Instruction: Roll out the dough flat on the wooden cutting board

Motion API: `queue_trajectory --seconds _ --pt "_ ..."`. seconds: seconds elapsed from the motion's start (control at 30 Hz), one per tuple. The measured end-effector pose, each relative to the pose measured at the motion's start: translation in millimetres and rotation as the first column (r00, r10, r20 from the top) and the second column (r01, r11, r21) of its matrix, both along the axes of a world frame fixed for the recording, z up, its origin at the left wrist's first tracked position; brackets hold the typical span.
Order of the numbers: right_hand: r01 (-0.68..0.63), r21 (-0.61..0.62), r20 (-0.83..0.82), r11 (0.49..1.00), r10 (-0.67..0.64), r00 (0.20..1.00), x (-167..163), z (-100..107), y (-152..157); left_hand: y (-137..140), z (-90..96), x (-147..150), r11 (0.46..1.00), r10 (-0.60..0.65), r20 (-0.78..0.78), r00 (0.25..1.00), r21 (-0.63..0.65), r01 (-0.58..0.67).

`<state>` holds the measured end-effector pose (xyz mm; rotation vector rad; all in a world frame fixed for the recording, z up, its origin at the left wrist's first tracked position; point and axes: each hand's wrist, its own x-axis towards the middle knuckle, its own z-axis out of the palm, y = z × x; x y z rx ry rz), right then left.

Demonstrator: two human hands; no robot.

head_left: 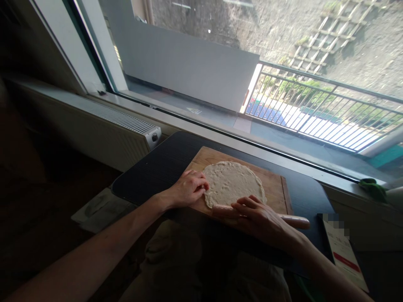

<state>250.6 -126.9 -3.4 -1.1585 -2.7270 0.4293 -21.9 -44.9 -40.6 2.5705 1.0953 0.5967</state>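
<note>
A flat, roughly round sheet of dough (234, 182) lies on a wooden board (204, 156), its surface bumpy and its edge uneven. At the dough's left edge is my left hand (192, 186), with curled fingers closed on the rim. My right hand (255, 212) rests over a wooden rolling pin (294, 221) along the near side of the board, fingers bent around it. The pin's thick left end (222, 210) touches or nearly touches the dough's near edge. Part of the pin is hidden under my right hand.
The board lies on a dark table (151, 170) with rounded corners, beside a window sill (302, 165). A phone (344, 256) with a lit screen is at the table's right. A white radiator (126, 126) stands left. A green object (373, 188) is near the sill.
</note>
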Motion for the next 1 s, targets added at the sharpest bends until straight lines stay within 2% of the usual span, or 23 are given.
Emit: queue_trajectory --seconds 0.1,0.23,0.37,0.47,0.6,0.83,1.0 --pt "0.029 0.011 -0.012 1.0 -0.029 1.0 -2 1 -2 1 0.2 -1 1.0 0.001 -0.004 1.0 0.002 -0.001" --pt "0.006 -0.022 -0.028 1.0 -0.006 1.0 1 4 -3 -3 3.6 0 1.0 0.002 -0.029 1.0 0.002 -0.002" --pt "0.123 0.051 -0.103 0.991 -0.117 0.988 24 1 1 -20 9.1 8 0.999 0.002 0.022 1.0 0.051 -0.003" --pt "0.188 0.112 -0.122 0.976 -0.174 0.977 48 -9 6 -33 9.8 19 0.996 -0.088 0.049 0.995 -0.006 0.088" --pt "0.221 0.093 -0.097 0.971 -0.212 0.972 68 -21 7 -38 7.1 31 0.986 -0.143 0.031 0.989 -0.086 0.145" --pt "0.252 0.044 -0.076 0.967 -0.249 0.966 65 -18 1 -38 3.0 31 0.989 -0.144 -0.009 0.99 -0.037 0.144" --pt "0.246 0.031 -0.073 0.969 -0.243 0.967 64 -16 0 -39 -0.6 28 0.984 -0.164 0.005 0.986 -0.064 0.164"
